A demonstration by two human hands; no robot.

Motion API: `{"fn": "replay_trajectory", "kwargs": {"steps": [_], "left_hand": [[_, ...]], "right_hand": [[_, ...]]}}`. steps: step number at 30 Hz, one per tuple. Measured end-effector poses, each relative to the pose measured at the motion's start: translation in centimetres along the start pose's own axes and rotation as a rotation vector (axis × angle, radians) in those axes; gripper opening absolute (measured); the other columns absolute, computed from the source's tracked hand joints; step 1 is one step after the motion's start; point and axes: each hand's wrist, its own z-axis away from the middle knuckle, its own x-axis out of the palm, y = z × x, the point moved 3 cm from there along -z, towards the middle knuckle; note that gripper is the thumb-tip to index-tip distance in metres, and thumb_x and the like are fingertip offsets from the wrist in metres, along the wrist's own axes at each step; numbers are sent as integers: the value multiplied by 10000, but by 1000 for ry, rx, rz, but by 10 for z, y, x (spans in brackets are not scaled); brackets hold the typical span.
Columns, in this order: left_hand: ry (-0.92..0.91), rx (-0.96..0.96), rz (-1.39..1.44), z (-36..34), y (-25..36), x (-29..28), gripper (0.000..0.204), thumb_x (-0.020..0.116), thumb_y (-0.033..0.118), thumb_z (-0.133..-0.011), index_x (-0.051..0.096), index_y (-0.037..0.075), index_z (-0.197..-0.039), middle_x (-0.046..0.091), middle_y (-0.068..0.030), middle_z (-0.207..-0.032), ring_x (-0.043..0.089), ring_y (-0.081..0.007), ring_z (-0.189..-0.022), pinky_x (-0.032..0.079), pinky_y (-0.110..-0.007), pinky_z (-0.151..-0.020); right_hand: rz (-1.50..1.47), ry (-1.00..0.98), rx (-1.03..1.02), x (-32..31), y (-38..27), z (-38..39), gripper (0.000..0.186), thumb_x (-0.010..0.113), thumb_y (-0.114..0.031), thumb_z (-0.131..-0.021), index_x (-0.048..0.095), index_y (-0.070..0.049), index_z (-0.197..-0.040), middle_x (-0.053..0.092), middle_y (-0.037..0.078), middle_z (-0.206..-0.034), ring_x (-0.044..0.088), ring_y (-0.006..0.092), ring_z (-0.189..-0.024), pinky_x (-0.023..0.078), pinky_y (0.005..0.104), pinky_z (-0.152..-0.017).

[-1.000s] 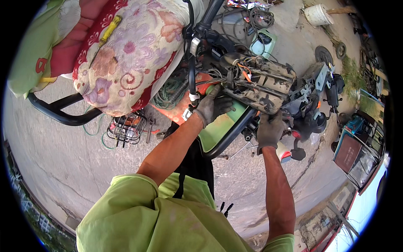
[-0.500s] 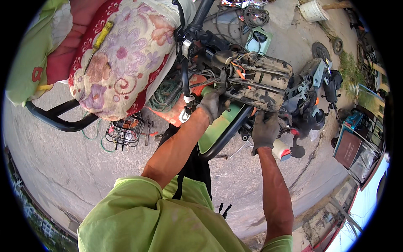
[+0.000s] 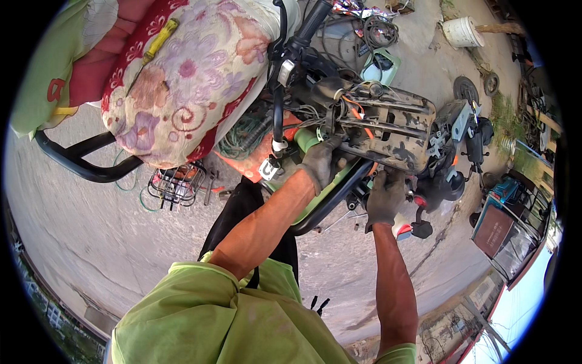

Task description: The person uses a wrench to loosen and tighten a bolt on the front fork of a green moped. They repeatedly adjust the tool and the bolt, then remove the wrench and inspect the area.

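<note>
My left hand [image 3: 321, 162], in a grey glove, is closed beside the lower left corner of a scuffed, dirty metal rack [image 3: 388, 128]. What lies inside its fingers is hidden. Just above that hand a green rounded part [image 3: 307, 139] shows. Under the rack's near edge is my gloved right hand [image 3: 386, 197], its fingers curled around something I cannot make out. An orange cable [image 3: 356, 114] runs over the rack's left part. Below the left hand a green panel with a black rim [image 3: 332, 197] slants toward me.
Black handlebars [image 3: 306, 33] rise at upper left, beside a flowered cushion [image 3: 188, 67] bearing a yellow screwdriver [image 3: 160, 41]. A wire basket [image 3: 177, 183] stands on the ground. Stripped scooter parts [image 3: 451, 136] lie right of the rack, and a white bucket [image 3: 462, 32] stands far behind.
The view has shifted a little, moving the rack and handlebars rightward and down in the picture. Both hands stay beside the rack, with no clear change of grip.
</note>
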Motion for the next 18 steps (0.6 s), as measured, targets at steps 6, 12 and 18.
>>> {"fn": "replay_trajectory", "kwargs": {"steps": [6, 12, 18], "left_hand": [[18, -38, 0, -20, 0, -8, 189, 589, 216, -1061, 681, 53, -1082, 719, -51, -878, 637, -127, -652, 462, -226, -466], [-45, -92, -20, -29, -6, -24, 284, 572, 307, -1077, 657, 37, -1102, 722, -82, -953, 693, -168, -782, 524, -241, -560], [23, -163, -379, 14, 19, -37, 334, 602, 390, -1058, 634, 85, -1189, 723, -113, -991, 727, -226, -839, 586, -354, -684]], "right_hand": [[60, -14, -32, 0, 2, 0, 188, 627, -156, -970, 650, -17, -1094, 711, 126, -885, 684, 254, -754, 541, 388, -733], [38, -12, -19, 1, 4, 0, 191, 626, -144, -973, 654, -15, -1111, 721, 122, -895, 693, 242, -774, 546, 382, -745], [91, -46, 41, -3, -9, 0, 180, 639, -153, -975, 653, -18, -1094, 731, 129, -898, 700, 245, -762, 549, 385, -743]]}}
